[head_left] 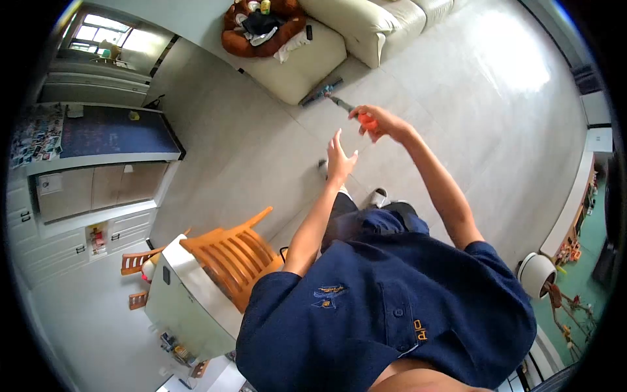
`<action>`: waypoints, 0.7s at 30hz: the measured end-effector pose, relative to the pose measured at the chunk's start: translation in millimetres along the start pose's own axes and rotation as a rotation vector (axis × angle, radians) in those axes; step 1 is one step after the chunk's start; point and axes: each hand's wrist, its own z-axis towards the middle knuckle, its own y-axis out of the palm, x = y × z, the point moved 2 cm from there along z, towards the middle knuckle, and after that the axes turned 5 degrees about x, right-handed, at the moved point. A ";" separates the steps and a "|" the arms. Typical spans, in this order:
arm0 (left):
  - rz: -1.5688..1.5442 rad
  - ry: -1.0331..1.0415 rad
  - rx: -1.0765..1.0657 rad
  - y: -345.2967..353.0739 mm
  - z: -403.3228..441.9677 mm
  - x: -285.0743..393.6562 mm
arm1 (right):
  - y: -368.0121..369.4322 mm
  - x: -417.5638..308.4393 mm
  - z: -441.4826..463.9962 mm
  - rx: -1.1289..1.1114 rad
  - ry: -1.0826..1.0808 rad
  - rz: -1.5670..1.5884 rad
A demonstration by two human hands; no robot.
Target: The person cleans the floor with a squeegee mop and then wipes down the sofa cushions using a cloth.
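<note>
My right hand (384, 123) is closed around the orange grip of a long-handled mop (342, 103). Its grey pole points away from me, and the flat head lies on the floor beside the cream sofa (294, 72). Foreshortening hides most of the pole's length. My left hand (340, 161) is held in the air below and to the left of the grip, apart from it. Its fingers are spread with nothing between them.
A wooden chair (228, 251) stands at a table (192, 304) on my left. A brown plush pet bed (241, 40) holding clothes sits on the sofa. To my right are a white plant pot (535, 276) and a ledge. My shoes (379, 196) are below my hands.
</note>
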 end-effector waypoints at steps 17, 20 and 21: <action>-0.738 0.021 0.348 -151.5 490.2 3.5 | 80.0 -363.5 -135.8 0.855 -1.693 -0.562; -0.809 -0.021 0.235 -134.2 554.9 25.8 | 77.1 -398.3 -140.3 0.730 -1.860 -0.705; -0.812 -0.038 0.255 -119.1 568.9 32.8 | 71.0 -406.8 -138.2 0.716 -1.882 -0.731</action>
